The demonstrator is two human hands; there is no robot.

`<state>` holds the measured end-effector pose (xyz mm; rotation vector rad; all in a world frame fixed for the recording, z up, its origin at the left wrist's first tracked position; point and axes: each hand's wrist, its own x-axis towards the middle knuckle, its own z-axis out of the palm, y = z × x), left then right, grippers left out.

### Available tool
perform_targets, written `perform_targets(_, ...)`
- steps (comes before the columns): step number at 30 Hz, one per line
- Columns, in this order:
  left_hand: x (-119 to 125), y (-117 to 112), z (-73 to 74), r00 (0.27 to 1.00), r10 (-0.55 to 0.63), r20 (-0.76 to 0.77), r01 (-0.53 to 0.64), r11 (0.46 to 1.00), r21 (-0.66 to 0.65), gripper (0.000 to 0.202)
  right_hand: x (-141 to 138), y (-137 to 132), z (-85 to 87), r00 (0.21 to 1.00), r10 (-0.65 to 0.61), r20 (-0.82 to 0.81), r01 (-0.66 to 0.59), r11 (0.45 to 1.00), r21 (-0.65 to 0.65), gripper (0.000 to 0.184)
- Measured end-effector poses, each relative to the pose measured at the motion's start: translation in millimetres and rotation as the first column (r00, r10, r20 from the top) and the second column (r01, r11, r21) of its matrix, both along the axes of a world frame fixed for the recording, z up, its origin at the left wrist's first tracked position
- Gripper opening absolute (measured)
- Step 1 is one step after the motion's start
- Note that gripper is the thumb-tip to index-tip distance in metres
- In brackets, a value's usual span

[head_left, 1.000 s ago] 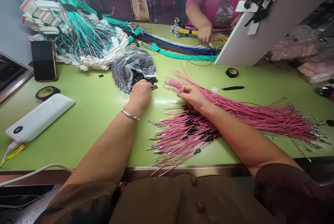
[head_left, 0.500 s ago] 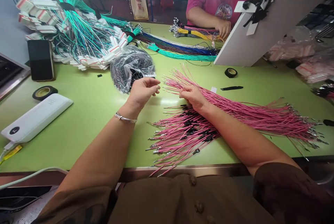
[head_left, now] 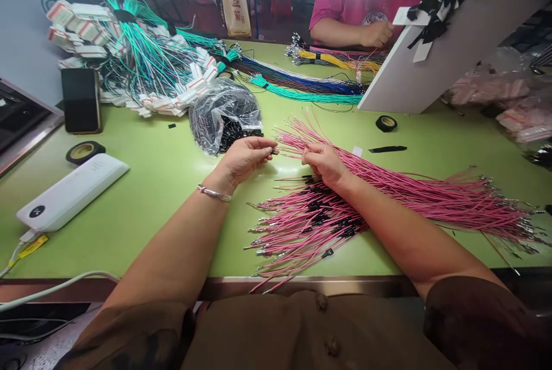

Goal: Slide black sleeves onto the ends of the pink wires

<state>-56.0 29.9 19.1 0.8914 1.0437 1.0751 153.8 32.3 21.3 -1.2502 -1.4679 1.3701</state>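
1. Mating a small dark piece (head_left: 274, 151) to a pink wire tip looks like the step in hand; my read, not confirmed.
2. Left hand (head_left: 246, 158): narrow thumb-and-finger pinch on that piece, just off the wire tips. Piece mostly hidden by fingers; can't tell if it touches a tip.
3. Right hand (head_left: 325, 166): tight pinch on pink wire near its end; can't tell whether one strand or several.
4. Pink wires (head_left: 388, 186) run from beside the right hand across the bench to the right. Nearer the bench edge, more pink wires carry black pieces (head_left: 319, 206) partway along.
5. Plastic bag (head_left: 226, 108) with black parts sits just behind the left hand.
6. Next move, my judgement: line up tip and piece, right pinch steady, left doing the fine feed. Risk: catching a neighbouring strand.
7. Writing: paper bag (head_left: 236, 14) has large red characters, too soft to read surely. Power bank (head_left: 73, 192) has a faint mark, illegible. Yellow tag (head_left: 34, 245) print too small. No brand readable.
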Motion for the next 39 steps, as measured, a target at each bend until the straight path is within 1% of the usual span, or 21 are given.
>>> perform_targets(6,-2,0,1.9,1.000,-0.027,-0.011,0.027,1.000,0.011,0.027,0,0,0.3,1.000,-0.012,-0.015,0.012,1.000,0.001,0.017)
perform_targets(11,-5,0,2.6,0.998,-0.057,-0.022,0.058,0.998,0.029,0.027,0,1,-1.1,1.000,-0.015,0.007,0.015,1.000,0.014,0.017)
perform_targets(17,-6,1,3.2,0.993,-0.085,-0.085,0.090,0.994,0.063,0.029,0,1,-2.7,0.999,-0.026,0.020,0.025,0.999,0.033,0.017)
perform_targets(20,-3,-1,4.9,0.983,-0.091,-0.159,0.108,0.989,0.102,0.031,1,2,-4.0,1.000,-0.012,0.027,0.011,0.999,0.039,0.015)
perform_targets(22,2,-4,5.8,0.972,-0.136,-0.194,0.157,0.982,0.100,0.035,3,2,-4.3,1.000,0.015,0.013,-0.016,0.999,0.034,0.014)
perform_targets(25,11,-7,4.5,0.967,-0.196,-0.165,0.210,0.975,0.067,0.039,5,2,-3.6,0.998,0.053,-0.039,-0.053,0.999,0.006,0.012)
perform_targets(27,16,-8,1.7,0.978,-0.181,-0.105,0.187,0.981,0.051,0.041,6,2,-2.9,0.995,0.084,-0.060,-0.084,0.996,-0.005,0.012)
perform_targets(29,17,-7,-1.4,0.990,-0.130,-0.050,0.132,0.990,0.042,0.042,6,1,-2.7,0.995,0.092,-0.050,-0.092,0.996,0.002,0.013)
perform_targets(32,17,-5,-4.7,0.999,-0.052,-0.001,0.052,0.998,0.033,0.041,6,2,-3.6,0.999,0.032,-0.020,-0.031,0.999,0.021,0.016)
perform_targets(34,18,-5,-5.9,1.000,-0.026,0.004,0.026,0.999,0.045,0.041,6,3,-4.8,1.000,0.011,-0.014,-0.011,0.999,0.042,0.020)
perform_targets(36,23,-7,-7.3,1.000,-0.031,-0.004,0.031,0.998,0.060,0.044,7,3,-5.9,0.999,0.041,0.005,-0.042,0.996,0.083,0.023)
perform_targets(39,33,-11,-10.4,0.998,-0.066,-0.002,0.066,0.995,0.072,0.051,8,2,-6.6,0.992,0.114,0.050,-0.120,0.981,0.153,0.026)
